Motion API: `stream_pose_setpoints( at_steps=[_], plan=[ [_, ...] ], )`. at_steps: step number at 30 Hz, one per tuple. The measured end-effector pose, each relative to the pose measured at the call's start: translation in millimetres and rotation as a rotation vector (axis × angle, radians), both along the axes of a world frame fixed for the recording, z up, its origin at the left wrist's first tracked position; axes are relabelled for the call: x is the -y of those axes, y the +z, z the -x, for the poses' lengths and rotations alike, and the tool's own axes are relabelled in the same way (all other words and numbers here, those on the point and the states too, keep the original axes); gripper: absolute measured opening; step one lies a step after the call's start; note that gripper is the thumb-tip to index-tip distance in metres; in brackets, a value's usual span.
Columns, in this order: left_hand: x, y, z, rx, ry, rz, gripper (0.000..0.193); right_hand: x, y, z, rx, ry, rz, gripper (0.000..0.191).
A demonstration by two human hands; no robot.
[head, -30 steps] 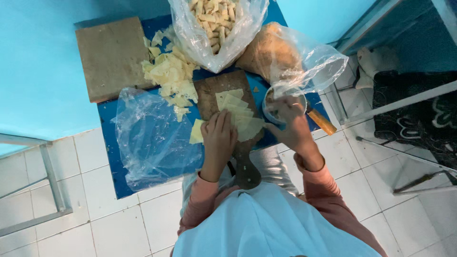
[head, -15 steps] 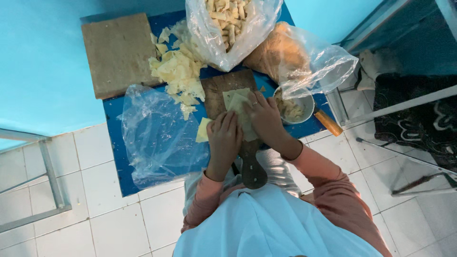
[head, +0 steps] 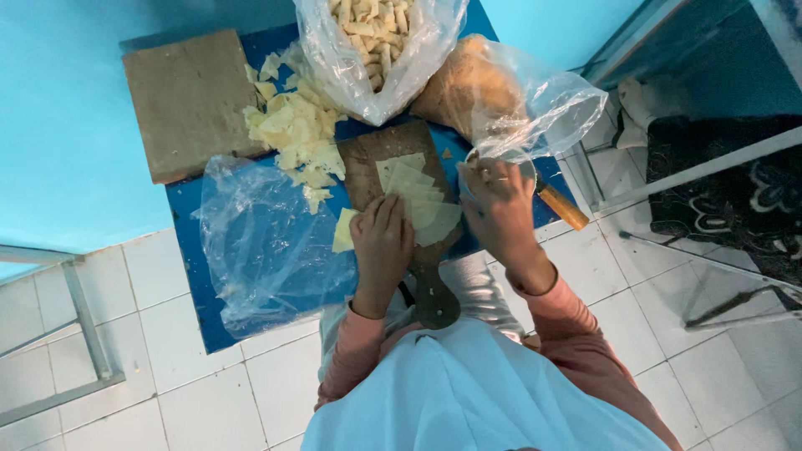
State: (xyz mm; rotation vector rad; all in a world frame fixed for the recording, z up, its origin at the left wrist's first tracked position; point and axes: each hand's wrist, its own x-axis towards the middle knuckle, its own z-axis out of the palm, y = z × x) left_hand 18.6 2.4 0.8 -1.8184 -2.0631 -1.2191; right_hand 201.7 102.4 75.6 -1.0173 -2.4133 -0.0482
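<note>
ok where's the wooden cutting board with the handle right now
In the head view the paddle-shaped wooden board lies mid-frame on the blue mat, handle pointing toward the person, under pale dough squares. The left hand rests on its near edge; the right hand is just right.

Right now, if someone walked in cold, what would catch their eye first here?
Probably the pale dough squares stacked on a dark wooden paddle board at the centre, with the left hand pressing on them and the right hand beside them. Behind, an open clear bag of rolled pieces stands above a loose heap of scraps on the blue table.
</note>
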Motion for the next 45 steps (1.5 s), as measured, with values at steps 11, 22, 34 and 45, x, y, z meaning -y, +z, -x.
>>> stream_pose_setpoints(
  at_steps=[11,22,34,45],
  plan=[
    [1.9,-3.7,4.3,0.018,-0.013,0.013,0.038,-12.1,-23.1,-41.5,-0.013,-0.084,0.113,0.028],
    [-1.7,-3.1,3.0,0.036,-0.01,0.02,0.044,3.8,-5.8,2.2,-0.21,0.212,0.165,0.055],
    [-8.6,-7.7,-0.4,-0.044,0.039,0.088,0.051,-31.2,-66.3,79.7,0.483,0.036,-0.385,0.053],
    [-7.9,-7.5,-1.8,-0.043,0.047,0.106,0.052,-30.5,-46.7,66.2,0.426,0.154,-0.241,0.045]
  ],
)
